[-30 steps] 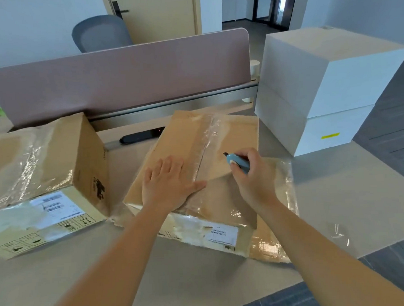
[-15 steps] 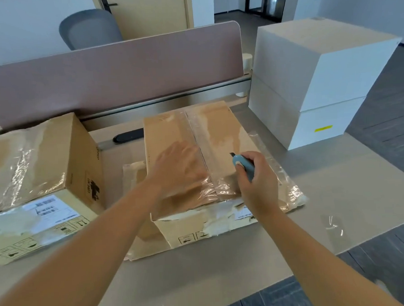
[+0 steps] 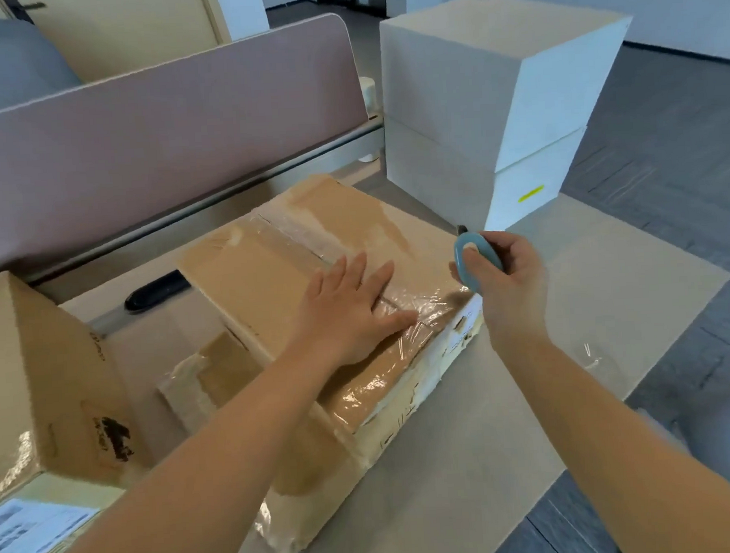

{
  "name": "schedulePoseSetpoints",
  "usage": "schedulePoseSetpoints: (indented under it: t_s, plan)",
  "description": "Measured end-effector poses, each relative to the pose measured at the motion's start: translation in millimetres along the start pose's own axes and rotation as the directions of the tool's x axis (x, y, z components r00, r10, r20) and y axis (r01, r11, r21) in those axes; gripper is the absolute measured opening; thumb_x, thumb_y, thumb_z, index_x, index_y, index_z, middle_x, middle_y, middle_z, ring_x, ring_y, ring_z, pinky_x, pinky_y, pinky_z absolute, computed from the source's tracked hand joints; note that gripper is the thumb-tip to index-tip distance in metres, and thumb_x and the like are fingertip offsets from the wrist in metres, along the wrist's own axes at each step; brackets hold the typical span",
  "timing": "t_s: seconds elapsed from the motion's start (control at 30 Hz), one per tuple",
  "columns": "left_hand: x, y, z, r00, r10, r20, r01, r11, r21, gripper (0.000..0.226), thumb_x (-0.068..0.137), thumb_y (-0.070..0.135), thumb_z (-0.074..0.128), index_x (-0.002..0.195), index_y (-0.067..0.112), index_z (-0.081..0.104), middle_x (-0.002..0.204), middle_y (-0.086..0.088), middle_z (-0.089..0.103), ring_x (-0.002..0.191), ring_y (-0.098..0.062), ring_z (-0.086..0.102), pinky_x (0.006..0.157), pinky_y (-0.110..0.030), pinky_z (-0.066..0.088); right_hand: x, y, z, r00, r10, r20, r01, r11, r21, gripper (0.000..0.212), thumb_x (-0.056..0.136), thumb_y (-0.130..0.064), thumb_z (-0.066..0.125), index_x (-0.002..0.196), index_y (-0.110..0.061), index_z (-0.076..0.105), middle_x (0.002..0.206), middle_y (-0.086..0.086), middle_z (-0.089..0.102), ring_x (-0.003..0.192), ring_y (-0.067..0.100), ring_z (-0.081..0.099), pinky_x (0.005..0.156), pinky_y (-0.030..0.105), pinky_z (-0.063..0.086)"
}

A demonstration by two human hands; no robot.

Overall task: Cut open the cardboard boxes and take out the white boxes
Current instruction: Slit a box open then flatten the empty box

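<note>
My left hand (image 3: 348,311) lies flat, fingers spread, on the taped box (image 3: 312,279) at centre; my right hand (image 3: 503,277) grips the cutter (image 3: 474,255) just right of it. Two white boxes (image 3: 493,100) stand stacked far right; this carton and another (image 3: 43,377) at left look unopened.

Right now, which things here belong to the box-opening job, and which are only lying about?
For the job:
taped brown cardboard box under left hand
blue cutter in right hand
second brown cardboard box
two stacked white boxes

Lying about:
pink desk divider
grey chair
black oblong object
</note>
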State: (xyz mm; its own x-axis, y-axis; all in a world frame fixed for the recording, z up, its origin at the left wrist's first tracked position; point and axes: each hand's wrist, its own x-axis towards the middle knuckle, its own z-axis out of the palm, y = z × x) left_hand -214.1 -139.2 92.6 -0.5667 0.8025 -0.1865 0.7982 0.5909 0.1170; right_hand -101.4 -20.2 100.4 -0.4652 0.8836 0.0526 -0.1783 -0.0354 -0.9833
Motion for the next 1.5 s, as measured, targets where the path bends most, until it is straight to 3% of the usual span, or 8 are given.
schedulePoseSetpoints:
  t_s: [0.2, 0.3, 0.4, 0.5, 0.6, 0.83, 1.2, 1.5]
  plan:
    - [6.5, 34.6, 1.8, 0.997, -0.076, -0.031, 0.073, 0.994, -0.077, 0.078, 0.083, 0.074, 0.024, 0.148, 0.034, 0.005, 0.158, -0.003, -0.004, 0.144, -0.026, -0.005, 0.115, -0.045, 0.002, -22.5, 9.6, -25.8, 0.961, 0.216, -0.171, -0.21, 0.976, 0.053, 0.017, 0.089, -0.004, 0.054, 0.079, -0.018, 0.051, 0.077, 0.0, 0.054, 0.058, 0.011, 0.057, 0.048, 0.016, 0.052]
    - [8.5, 35.8, -5.1, 0.997, -0.057, -0.043, 0.055, 0.998, -0.043, 0.078, 0.083, 0.073, 0.028, 0.146, 0.03, 0.016, 0.155, -0.005, 0.009, 0.142, -0.029, 0.006, 0.112, -0.045, 0.012, -34.4, 16.9, -36.2, 0.934, 0.277, -0.225, -0.279, 0.96, 0.023, 0.008, 0.09, -0.006, 0.053, 0.092, -0.013, 0.051, 0.083, -0.001, 0.049, 0.059, 0.014, 0.054, 0.046, 0.016, 0.052]
    - [10.2, 28.6, -12.2, 0.986, 0.116, -0.124, -0.119, 0.993, -0.018, 0.068, 0.084, 0.066, 0.036, 0.137, 0.024, 0.032, 0.145, -0.006, 0.025, 0.136, -0.026, 0.016, 0.107, -0.042, 0.019, -42.8, 19.3, -37.7, 0.929, 0.318, -0.19, -0.322, 0.947, 0.01, 0.011, 0.092, -0.006, 0.05, 0.1, -0.013, 0.051, 0.085, 0.001, 0.048, 0.059, 0.015, 0.054, 0.05, 0.02, 0.055]
    - [11.7, 22.7, -14.9, 0.938, 0.34, -0.065, -0.343, 0.939, -0.033, 0.07, 0.089, 0.057, 0.04, 0.147, 0.03, 0.014, 0.156, -0.001, 0.008, 0.143, -0.021, 0.002, 0.113, -0.037, 0.008, -45.6, 19.1, -32.6, 0.932, 0.328, -0.157, -0.327, 0.945, 0.033, 0.01, 0.092, -0.005, 0.049, 0.095, -0.014, 0.052, 0.084, 0.003, 0.05, 0.057, 0.015, 0.054, 0.051, 0.02, 0.056]
    - [13.1, 19.3, -11.6, 0.91, 0.414, 0.015, -0.415, 0.909, 0.043, 0.069, 0.09, 0.059, 0.032, 0.147, 0.038, -0.001, 0.158, -0.001, -0.001, 0.144, -0.019, -0.004, 0.115, -0.036, 0.001, -44.2, 19.6, -26.4, 0.932, 0.326, -0.156, -0.325, 0.945, 0.035, 0.012, 0.092, -0.005, 0.048, 0.102, -0.01, 0.052, 0.082, 0.003, 0.052, 0.056, 0.015, 0.055, 0.046, 0.017, 0.052]
    - [13.9, 19.3, -6.9, 0.914, 0.405, 0.022, -0.405, 0.909, 0.102, 0.066, 0.089, 0.062, 0.028, 0.146, 0.041, 0.003, 0.158, 0.002, -0.004, 0.144, -0.017, -0.005, 0.115, -0.035, -0.002, -40.6, 22.7, -20.6, 0.914, 0.342, -0.218, -0.32, 0.939, 0.129, 0.011, 0.093, -0.005, 0.045, 0.102, -0.009, 0.051, 0.09, 0.008, 0.047, 0.059, 0.014, 0.053, 0.046, 0.018, 0.053]
    - [16.5, 21.8, -4.1, 0.921, 0.384, 0.066, -0.389, 0.912, 0.131, 0.061, 0.09, 0.062, 0.022, 0.143, 0.046, -0.003, 0.157, 0.002, -0.011, 0.144, -0.021, -0.013, 0.114, -0.041, -0.008, -37.3, 18.1, -32.3, 0.962, 0.266, -0.063, -0.273, 0.949, -0.155, 0.019, 0.093, -0.004, 0.043, 0.086, -0.019, 0.054, 0.071, 0.004, 0.053, 0.05, 0.014, 0.049, 0.044, 0.02, 0.041]
    - [18.1, 22.0, -0.7, 0.922, 0.384, 0.052, -0.387, 0.91, 0.151, 0.06, 0.089, 0.063, 0.02, 0.143, 0.048, -0.003, 0.157, 0.003, -0.01, 0.144, -0.023, -0.011, 0.115, -0.043, -0.005, -43.7, 11.0, -36.7, 0.962, 0.274, 0.016, -0.266, 0.946, -0.185, 0.024, 0.094, -0.005, 0.043, 0.082, -0.023, 0.054, 0.073, 0.002, 0.051, 0.056, 0.014, 0.047, 0.057, 0.026, 0.044]
